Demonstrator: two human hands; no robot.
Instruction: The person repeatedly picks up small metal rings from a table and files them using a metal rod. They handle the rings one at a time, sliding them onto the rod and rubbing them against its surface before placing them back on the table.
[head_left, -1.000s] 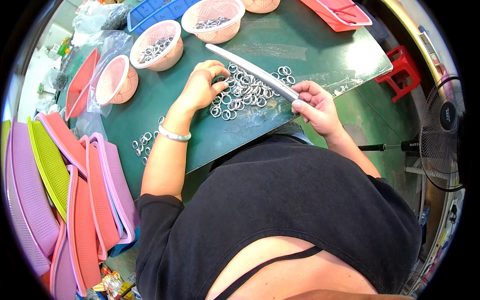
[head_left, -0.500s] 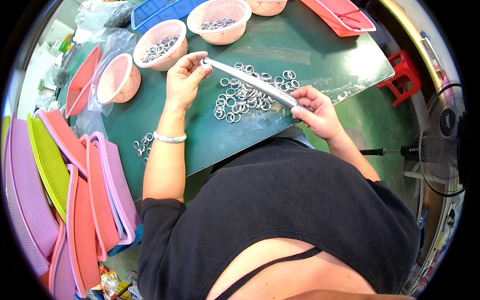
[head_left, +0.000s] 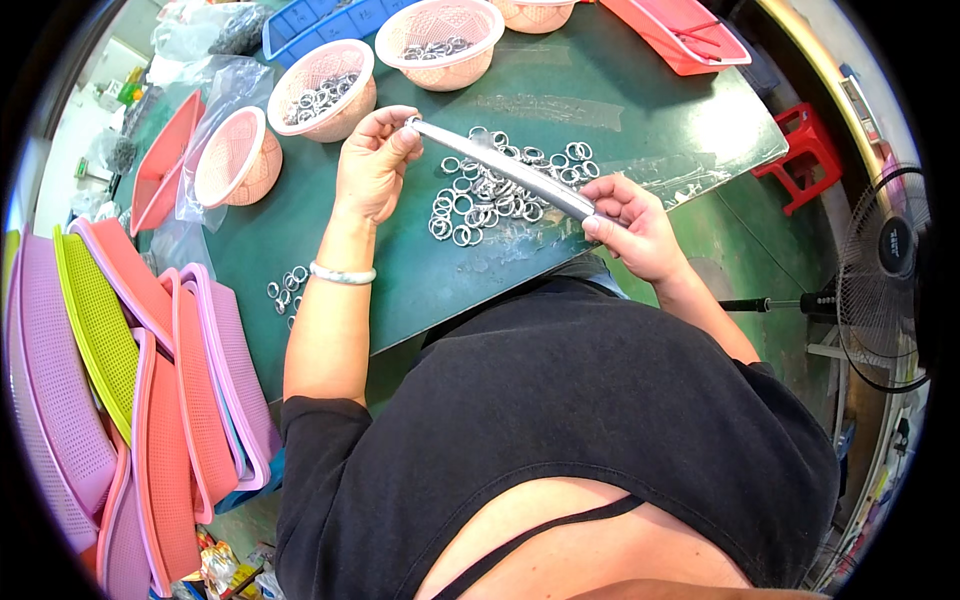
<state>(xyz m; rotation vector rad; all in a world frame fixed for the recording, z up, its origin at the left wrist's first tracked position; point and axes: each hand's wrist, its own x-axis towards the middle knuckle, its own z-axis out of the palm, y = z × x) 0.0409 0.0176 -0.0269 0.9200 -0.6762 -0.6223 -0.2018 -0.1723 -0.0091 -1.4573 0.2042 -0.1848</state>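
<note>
A long silver metal rod [head_left: 505, 167] hangs slantwise above a green table [head_left: 420, 270]. My left hand [head_left: 375, 160] pinches its far end, near a pink basket of rings. My right hand [head_left: 630, 225] grips its near end by the table's front edge. Under the rod lies a loose pile of metal rings [head_left: 490, 190]. A few more rings [head_left: 285, 290] lie by my left forearm, which wears a pale bracelet.
Pink mesh baskets [head_left: 320, 90] with rings stand at the back, one empty basket [head_left: 235, 155] to the left. Stacked pink, orange and yellow trays [head_left: 130, 380] fill the left. A red stool [head_left: 805, 150] and a floor fan [head_left: 880, 280] stand on the right.
My left hand rose from the ring pile to the rod's far end and took hold of it. The right hand kept its grip on the rod.
</note>
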